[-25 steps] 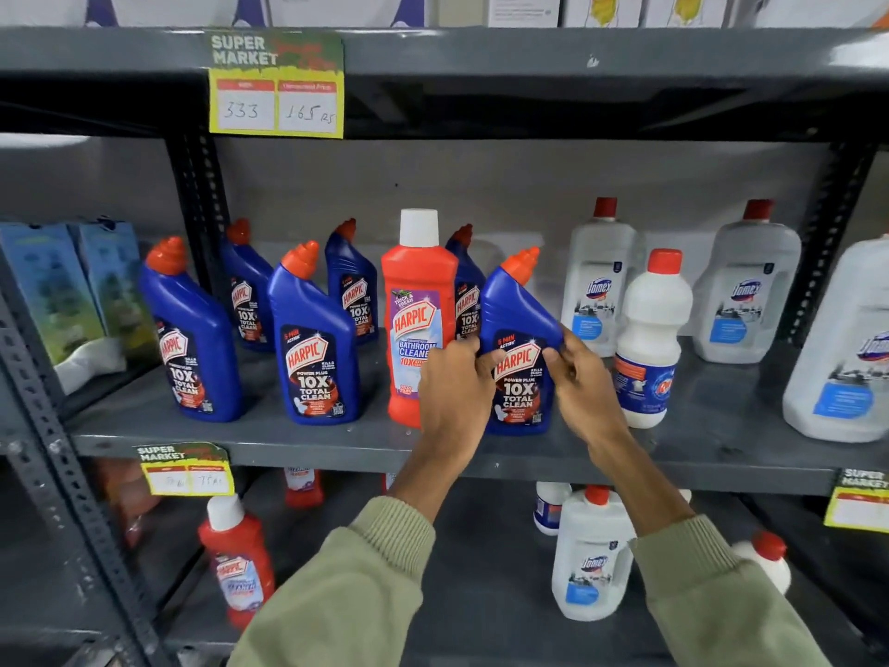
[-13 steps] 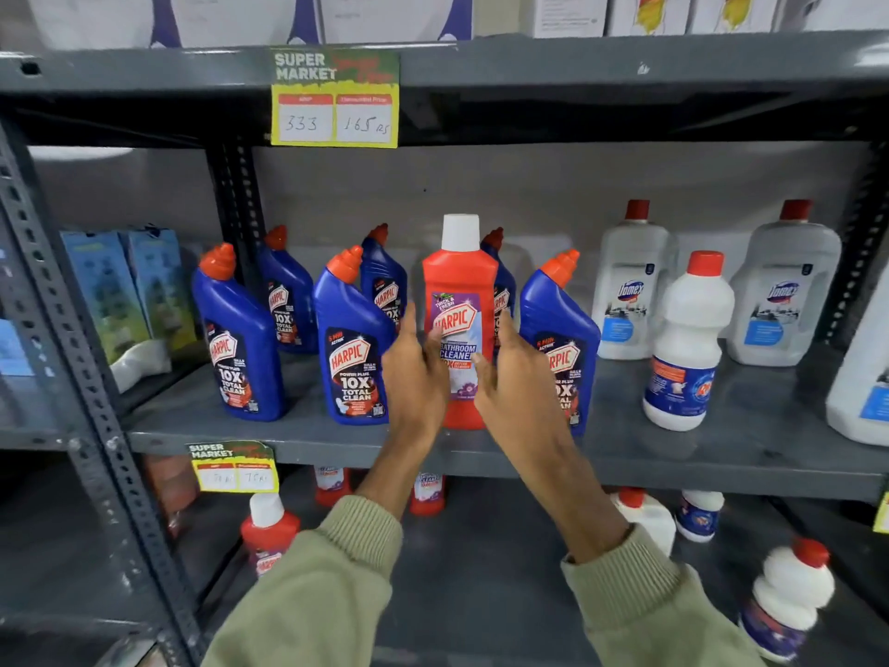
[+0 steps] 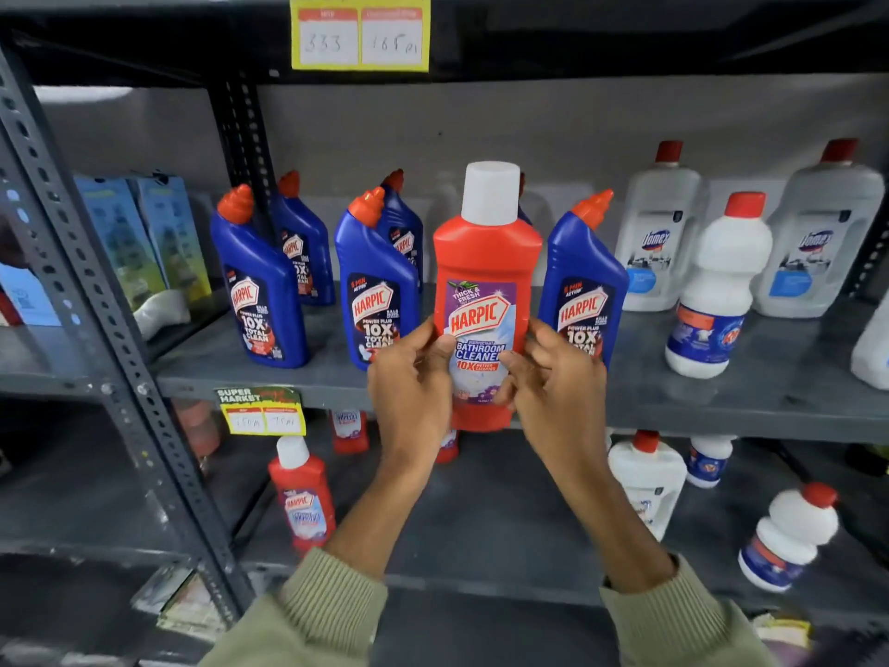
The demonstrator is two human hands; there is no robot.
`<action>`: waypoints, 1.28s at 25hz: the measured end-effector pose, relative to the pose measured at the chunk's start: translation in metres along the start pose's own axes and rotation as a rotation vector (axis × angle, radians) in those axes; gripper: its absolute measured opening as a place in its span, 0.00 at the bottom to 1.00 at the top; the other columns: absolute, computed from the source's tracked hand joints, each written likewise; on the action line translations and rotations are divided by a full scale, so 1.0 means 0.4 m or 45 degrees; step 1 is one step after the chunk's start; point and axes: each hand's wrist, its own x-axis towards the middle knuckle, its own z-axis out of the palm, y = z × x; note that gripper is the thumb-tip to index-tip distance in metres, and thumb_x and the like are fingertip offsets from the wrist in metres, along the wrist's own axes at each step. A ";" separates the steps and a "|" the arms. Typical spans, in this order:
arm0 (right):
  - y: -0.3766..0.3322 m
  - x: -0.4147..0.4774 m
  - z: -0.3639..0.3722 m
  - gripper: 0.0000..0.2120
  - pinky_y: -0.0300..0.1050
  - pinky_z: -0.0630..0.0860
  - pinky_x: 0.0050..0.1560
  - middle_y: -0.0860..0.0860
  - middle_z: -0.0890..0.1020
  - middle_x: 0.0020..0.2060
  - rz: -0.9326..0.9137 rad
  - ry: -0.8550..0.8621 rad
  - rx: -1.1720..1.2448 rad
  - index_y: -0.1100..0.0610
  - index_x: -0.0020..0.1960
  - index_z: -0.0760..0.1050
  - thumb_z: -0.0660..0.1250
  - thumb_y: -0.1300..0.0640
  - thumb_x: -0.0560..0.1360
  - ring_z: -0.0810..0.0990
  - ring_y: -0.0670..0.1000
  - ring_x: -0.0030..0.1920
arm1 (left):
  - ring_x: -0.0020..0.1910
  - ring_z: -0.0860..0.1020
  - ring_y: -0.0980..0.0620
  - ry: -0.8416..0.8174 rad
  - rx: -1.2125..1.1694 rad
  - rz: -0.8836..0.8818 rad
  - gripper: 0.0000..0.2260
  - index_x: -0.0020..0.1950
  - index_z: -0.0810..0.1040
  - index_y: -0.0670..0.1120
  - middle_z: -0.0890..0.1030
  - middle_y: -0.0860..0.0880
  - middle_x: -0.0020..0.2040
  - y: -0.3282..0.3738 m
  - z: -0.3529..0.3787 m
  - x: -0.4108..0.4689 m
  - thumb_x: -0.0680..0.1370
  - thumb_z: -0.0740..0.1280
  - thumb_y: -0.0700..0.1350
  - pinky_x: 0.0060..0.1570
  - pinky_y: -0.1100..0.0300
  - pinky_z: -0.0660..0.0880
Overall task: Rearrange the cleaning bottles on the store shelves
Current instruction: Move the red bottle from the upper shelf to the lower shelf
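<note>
Two hands are wrapped around a red bottle (image 3: 487, 262) at the centre of the frame: the left hand (image 3: 409, 377) is closed on its left side, the right hand (image 3: 553, 377) on its right side, with fingers laid over the purple label. The bottle is held upright, white cap on top; its base shows in front of the middle shelf (image 3: 721, 397) edge, and whether it rests on the shelf cannot be told. Its contents are hidden by opaque plastic.

Blue bottles with orange caps are ranged on the middle shelf on both sides of it: one (image 3: 262, 286) at centre left, one (image 3: 377, 281) just left of the red bottle, one (image 3: 584, 276) just right of it, and two more set behind. All are capped and opaque.

At the right of the frame, two pale grey bottles (image 3: 661, 233) with red caps are stood at the back of the same shelf, and a white bottle (image 3: 719, 286) with a red cap is stood in front, between them.

On the lower shelf (image 3: 481, 522), a smaller red bottle (image 3: 303, 498) is seen at lower left, and white bottles (image 3: 789, 536) at lower right.

Yellow price tags are fixed at the top centre (image 3: 360, 33) and on the middle shelf's edge (image 3: 262, 411).
</note>
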 end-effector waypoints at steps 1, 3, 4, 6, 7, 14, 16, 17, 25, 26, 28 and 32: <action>0.004 -0.031 -0.003 0.13 0.35 0.79 0.37 0.52 0.88 0.38 -0.014 -0.017 -0.007 0.56 0.61 0.78 0.67 0.62 0.77 0.83 0.45 0.30 | 0.44 0.84 0.58 -0.012 -0.049 -0.006 0.08 0.52 0.83 0.48 0.86 0.54 0.44 -0.006 -0.017 -0.029 0.79 0.65 0.41 0.44 0.63 0.81; 0.039 -0.098 0.006 0.14 0.31 0.77 0.35 0.51 0.86 0.31 0.001 -0.062 -0.064 0.53 0.61 0.79 0.68 0.62 0.76 0.82 0.45 0.28 | 0.42 0.83 0.62 -0.044 -0.096 -0.073 0.08 0.52 0.84 0.46 0.86 0.54 0.44 -0.053 -0.038 -0.087 0.79 0.65 0.39 0.41 0.67 0.80; 0.069 -0.132 0.018 0.13 0.30 0.76 0.35 0.51 0.86 0.30 0.027 -0.082 -0.080 0.53 0.60 0.79 0.68 0.62 0.76 0.82 0.45 0.27 | 0.40 0.82 0.65 -0.054 -0.097 -0.111 0.08 0.51 0.84 0.44 0.86 0.53 0.43 -0.089 -0.045 -0.119 0.78 0.65 0.38 0.40 0.69 0.78; 0.134 -0.194 0.047 0.12 0.30 0.75 0.34 0.52 0.86 0.32 0.086 -0.108 -0.075 0.54 0.57 0.81 0.68 0.63 0.75 0.83 0.45 0.28 | 0.39 0.80 0.66 -0.075 -0.101 -0.172 0.09 0.51 0.84 0.46 0.86 0.53 0.43 -0.172 -0.058 -0.178 0.78 0.66 0.36 0.40 0.69 0.76; 0.170 -0.220 0.062 0.13 0.29 0.76 0.34 0.51 0.87 0.36 0.118 -0.126 -0.060 0.54 0.57 0.81 0.68 0.65 0.75 0.84 0.45 0.29 | 0.41 0.81 0.65 -0.091 -0.095 -0.198 0.11 0.54 0.83 0.49 0.86 0.52 0.45 -0.215 -0.064 -0.204 0.78 0.66 0.37 0.42 0.69 0.77; 0.430 -0.337 0.182 0.15 0.43 0.85 0.49 0.51 0.88 0.50 0.337 -0.259 -0.054 0.58 0.60 0.82 0.69 0.66 0.74 0.87 0.43 0.46 | 0.40 0.78 0.63 -0.216 0.056 -0.414 0.08 0.46 0.82 0.57 0.84 0.51 0.43 -0.501 -0.086 -0.296 0.75 0.67 0.43 0.42 0.64 0.78; 0.495 -0.344 0.214 0.12 0.52 0.86 0.46 0.55 0.88 0.48 0.388 -0.263 -0.027 0.62 0.57 0.83 0.71 0.65 0.74 0.88 0.51 0.46 | 0.38 0.79 0.67 -0.262 0.085 -0.480 0.09 0.50 0.84 0.49 0.85 0.50 0.44 -0.560 -0.076 -0.293 0.76 0.68 0.37 0.40 0.71 0.77; 0.526 -0.340 0.232 0.10 0.54 0.86 0.44 0.56 0.88 0.48 0.413 -0.267 -0.022 0.63 0.55 0.83 0.71 0.65 0.73 0.88 0.53 0.46 | 0.37 0.79 0.68 -0.278 0.112 -0.505 0.09 0.51 0.83 0.47 0.85 0.50 0.44 -0.591 -0.071 -0.285 0.76 0.68 0.36 0.40 0.72 0.76; 0.680 -0.320 0.326 0.08 0.56 0.86 0.44 0.58 0.88 0.47 0.513 -0.359 -0.098 0.63 0.52 0.84 0.72 0.63 0.74 0.88 0.56 0.44 | 0.38 0.77 0.59 -0.285 0.322 -0.523 0.07 0.50 0.83 0.34 0.84 0.44 0.45 -0.731 -0.042 -0.265 0.75 0.68 0.32 0.36 0.75 0.76; 0.681 -0.320 0.329 0.10 0.53 0.86 0.47 0.58 0.88 0.50 0.528 -0.371 -0.083 0.62 0.55 0.83 0.71 0.62 0.75 0.88 0.55 0.47 | 0.39 0.77 0.57 -0.284 0.333 -0.518 0.07 0.52 0.83 0.34 0.85 0.42 0.46 -0.735 -0.039 -0.262 0.75 0.67 0.32 0.36 0.78 0.74; 0.678 -0.322 0.329 0.14 0.48 0.84 0.52 0.56 0.87 0.55 0.527 -0.388 -0.090 0.61 0.61 0.80 0.69 0.59 0.77 0.86 0.52 0.52 | 0.43 0.79 0.54 -0.273 0.345 -0.517 0.09 0.54 0.83 0.34 0.85 0.40 0.48 -0.748 -0.032 -0.260 0.75 0.67 0.33 0.39 0.79 0.73; 0.674 -0.330 0.328 0.18 0.48 0.84 0.54 0.54 0.86 0.57 0.474 -0.398 -0.080 0.58 0.68 0.76 0.66 0.55 0.80 0.86 0.50 0.53 | 0.48 0.83 0.47 -0.296 0.313 -0.551 0.10 0.57 0.82 0.36 0.85 0.40 0.52 -0.744 -0.030 -0.255 0.76 0.68 0.36 0.51 0.57 0.81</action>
